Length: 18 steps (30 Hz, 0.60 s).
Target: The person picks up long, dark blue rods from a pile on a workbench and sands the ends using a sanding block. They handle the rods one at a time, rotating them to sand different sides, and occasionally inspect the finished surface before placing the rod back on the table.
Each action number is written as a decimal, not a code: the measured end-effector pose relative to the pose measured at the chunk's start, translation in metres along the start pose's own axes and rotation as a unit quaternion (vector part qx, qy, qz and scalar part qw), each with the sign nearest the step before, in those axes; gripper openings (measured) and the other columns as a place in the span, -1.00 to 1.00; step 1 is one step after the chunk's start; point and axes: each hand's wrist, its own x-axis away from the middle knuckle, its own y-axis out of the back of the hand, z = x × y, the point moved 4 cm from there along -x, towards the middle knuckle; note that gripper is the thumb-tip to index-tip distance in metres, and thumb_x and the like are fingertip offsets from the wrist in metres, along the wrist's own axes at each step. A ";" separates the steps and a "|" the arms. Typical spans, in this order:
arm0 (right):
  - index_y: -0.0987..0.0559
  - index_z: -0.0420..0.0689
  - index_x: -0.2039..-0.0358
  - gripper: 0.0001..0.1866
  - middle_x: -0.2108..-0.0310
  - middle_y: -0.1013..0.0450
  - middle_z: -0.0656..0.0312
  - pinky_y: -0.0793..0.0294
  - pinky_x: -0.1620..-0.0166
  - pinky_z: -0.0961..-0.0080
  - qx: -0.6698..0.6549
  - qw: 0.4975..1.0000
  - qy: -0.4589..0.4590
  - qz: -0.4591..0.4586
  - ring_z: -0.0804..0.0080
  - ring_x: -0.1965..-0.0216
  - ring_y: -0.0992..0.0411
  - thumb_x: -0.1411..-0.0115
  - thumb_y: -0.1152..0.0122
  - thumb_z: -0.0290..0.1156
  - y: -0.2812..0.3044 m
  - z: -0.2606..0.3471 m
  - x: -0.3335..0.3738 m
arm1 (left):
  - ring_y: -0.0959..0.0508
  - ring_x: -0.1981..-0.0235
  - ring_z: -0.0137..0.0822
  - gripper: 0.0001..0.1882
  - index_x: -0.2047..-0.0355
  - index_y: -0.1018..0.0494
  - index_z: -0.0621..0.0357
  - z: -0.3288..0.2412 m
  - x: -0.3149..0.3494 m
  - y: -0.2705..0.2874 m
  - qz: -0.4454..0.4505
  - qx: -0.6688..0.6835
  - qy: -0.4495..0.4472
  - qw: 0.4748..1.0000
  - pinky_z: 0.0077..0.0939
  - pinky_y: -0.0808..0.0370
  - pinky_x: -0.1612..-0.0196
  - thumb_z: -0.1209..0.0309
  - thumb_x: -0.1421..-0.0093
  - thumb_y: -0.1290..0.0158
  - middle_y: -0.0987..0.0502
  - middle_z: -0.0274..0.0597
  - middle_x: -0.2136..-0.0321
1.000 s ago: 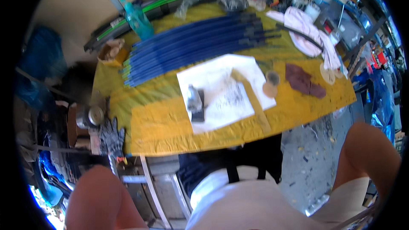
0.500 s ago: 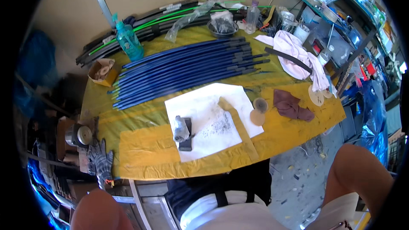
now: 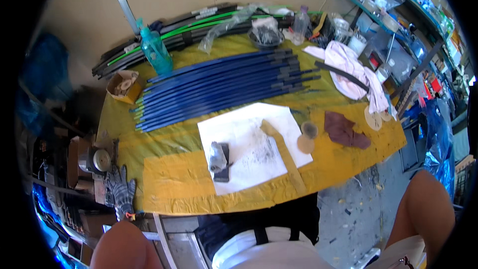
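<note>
– Across the yellow-covered table [image 3: 174, 184], the blur of a second ago is clearing, and nothing is budging!

– So only the camera is shifting?

– It's looking that way: the layout is sitting lower in view now, yet every piece is keeping its place. On the white sheet [image 3: 239, 132], a crumpled silver-grey piece [image 3: 216, 157] is resting against or partly on a black block [image 3: 222, 174], dark specks [image 3: 264, 154] are lying scattered, and a long tan tool [image 3: 284, 157] is slanting over the near edge.

– And the hands?

– The left arm [image 3: 124, 249] and right arm [image 3: 423, 209] are showing low at either side, but the left hand and right hand are hiding. I'm not managing to tell how far the fingers are spreading, or whether they're gripping anything.

– Meaning what?

– No fingers are touching the sheet, so handwork there is pausing, I'm judging. Beyond it, blue rods [image 3: 219, 89] are lying side by side; to the right, a brown cloth [image 3: 346, 130] is spreading, untouched.
</note>
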 end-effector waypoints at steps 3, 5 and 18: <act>-0.32 -0.16 0.08 -0.65 0.25 -0.39 0.10 -0.39 0.20 0.46 0.006 1.000 -0.002 -0.003 0.38 0.31 -0.37 -0.15 -0.06 -0.31 0.004 0.004 -0.004 | -0.17 -0.14 -0.13 -0.53 -0.07 -0.24 0.10 0.004 -0.003 -0.001 -0.002 0.003 0.001 1.000 -0.09 -0.09 -0.18 0.12 -0.23 0.20 -0.22 0.02 -0.05; -0.32 -0.16 0.09 -0.66 0.25 -0.39 0.10 -0.39 0.20 0.45 0.001 1.000 0.002 -0.004 0.38 0.30 -0.37 -0.15 -0.05 -0.31 0.001 0.006 -0.001 | -0.17 -0.13 -0.13 -0.53 -0.07 -0.24 0.10 -0.001 -0.001 -0.002 0.001 0.003 -0.004 1.000 -0.09 -0.10 -0.18 0.12 -0.24 0.20 -0.23 0.03 -0.05; -0.33 -0.15 0.11 -0.68 0.25 -0.39 0.10 -0.40 0.18 0.43 0.010 1.000 -0.010 -0.007 0.35 0.29 -0.38 -0.17 -0.03 -0.29 -0.002 0.017 -0.002 | -0.21 -0.10 -0.13 -0.54 -0.04 -0.26 0.12 -0.010 -0.003 -0.003 -0.001 0.016 -0.013 1.000 -0.11 -0.12 -0.17 0.13 -0.24 0.21 -0.26 0.03 -0.02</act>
